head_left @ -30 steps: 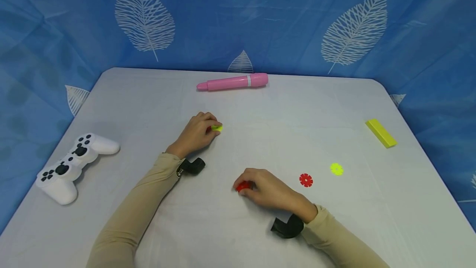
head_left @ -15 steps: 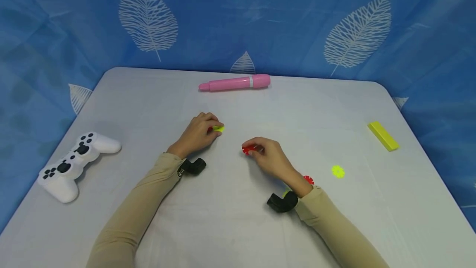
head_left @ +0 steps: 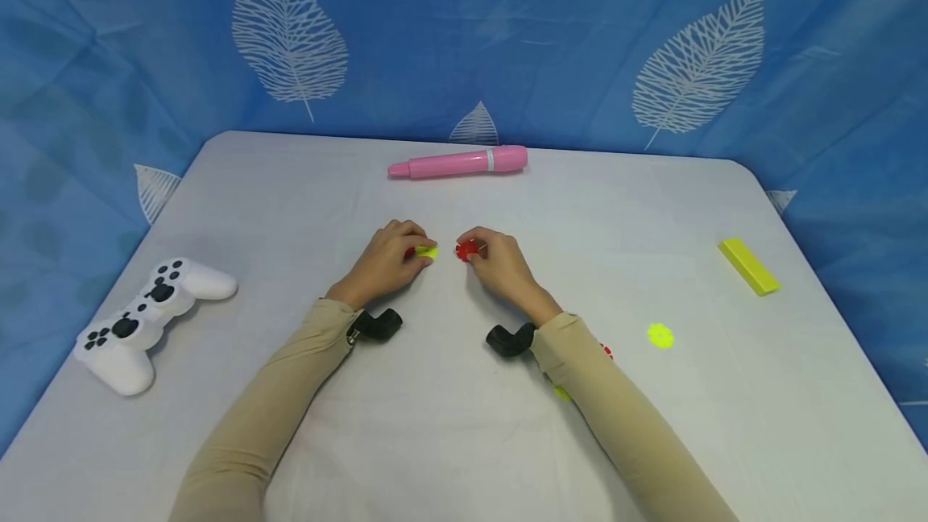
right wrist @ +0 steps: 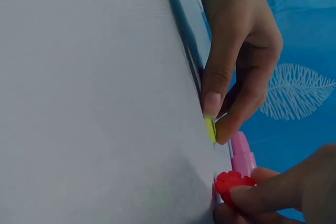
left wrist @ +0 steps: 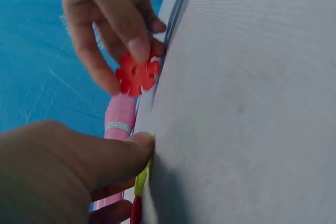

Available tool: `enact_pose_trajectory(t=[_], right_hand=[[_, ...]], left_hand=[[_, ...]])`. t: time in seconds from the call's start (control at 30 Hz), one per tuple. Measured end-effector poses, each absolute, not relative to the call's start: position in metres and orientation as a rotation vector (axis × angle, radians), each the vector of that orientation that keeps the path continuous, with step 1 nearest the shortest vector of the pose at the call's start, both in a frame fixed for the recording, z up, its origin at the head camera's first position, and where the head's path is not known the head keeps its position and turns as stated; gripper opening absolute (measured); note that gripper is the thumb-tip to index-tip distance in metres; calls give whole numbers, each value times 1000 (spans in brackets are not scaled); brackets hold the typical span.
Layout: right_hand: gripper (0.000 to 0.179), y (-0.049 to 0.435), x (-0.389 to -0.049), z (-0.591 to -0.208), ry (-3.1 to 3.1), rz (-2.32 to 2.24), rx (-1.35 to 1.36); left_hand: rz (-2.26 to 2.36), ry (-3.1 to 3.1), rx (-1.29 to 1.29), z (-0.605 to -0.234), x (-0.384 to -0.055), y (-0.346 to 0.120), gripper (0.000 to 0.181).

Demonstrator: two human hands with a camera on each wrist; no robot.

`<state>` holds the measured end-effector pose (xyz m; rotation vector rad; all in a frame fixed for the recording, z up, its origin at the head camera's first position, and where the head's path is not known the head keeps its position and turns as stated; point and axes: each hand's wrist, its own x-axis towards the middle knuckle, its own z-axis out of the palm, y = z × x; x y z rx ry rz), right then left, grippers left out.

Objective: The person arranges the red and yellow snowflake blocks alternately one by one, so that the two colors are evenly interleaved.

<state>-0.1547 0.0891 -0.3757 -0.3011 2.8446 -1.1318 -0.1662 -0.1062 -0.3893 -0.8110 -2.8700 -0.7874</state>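
Note:
Between the thumb and fingers of my left hand (head_left: 384,264) is a yellow notched plastic disc (head_left: 428,251), with a red piece (left wrist: 136,211) right behind it in the left wrist view. My right hand (head_left: 507,271) pinches a red flower-shaped notched disc (left wrist: 137,74) by its edge. The two hands face each other near the middle of the table, a small gap between the yellow disc and the red one. Much of the left hand's pieces is hidden by its fingers.
A pink pen-shaped thing (head_left: 457,163) lies at the back edge. On the left is a white game controller (head_left: 155,304). To the right lie a yellow bar (head_left: 749,266) and a yellow disc (head_left: 660,335). The right sleeve partly covers a red disc (head_left: 607,351) and another yellow disc (head_left: 561,393).
My right hand has carried the red disc up from the near middle of the table and then leftward, close to the left hand. The left hand stays where it was.

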Motion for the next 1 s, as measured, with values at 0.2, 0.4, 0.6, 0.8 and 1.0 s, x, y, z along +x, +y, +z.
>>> enact_pose_trajectory(t=[0.2, 0.4, 0.6, 0.8, 1.0], right_hand=[[25, 78, -169, -376, 2789, -1121, -366], [26, 68, -174, -376, 2795, -1075, -366], [30, 63, -174, -375, 2842, -950, -325], [32, 63, -174, -375, 2823, -899, -333], [34, 63, -174, -375, 2801, -880, -380]], left_hand=[[-792, -2885, -800, -389, -165, -105, 25], [-797, -2891, -794, -389, -165, -105, 26], [-805, -2868, -816, -391, -166, -107, 25], [-799, -2867, -826, -391, -167, -107, 25], [-793, -2871, -813, -390, -167, -108, 27]])
